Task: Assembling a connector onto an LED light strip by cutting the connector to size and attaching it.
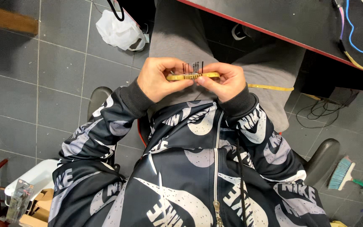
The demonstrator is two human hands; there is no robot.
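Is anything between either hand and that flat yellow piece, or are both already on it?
Nothing visible stands between them. The left hand and the right hand both pinch the flat yellow piece at its ends, above the lap.

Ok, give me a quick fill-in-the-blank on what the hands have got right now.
1. Both hands, left and right, pinch a flat ____ strip.
2. A brush with blue bristles lies on the ____.
3. The white bag lies on the person's ____ side.

Missing words: yellow; floor; left

A flat yellow strip (193, 76) with a clear printed tag lies level above the lap.
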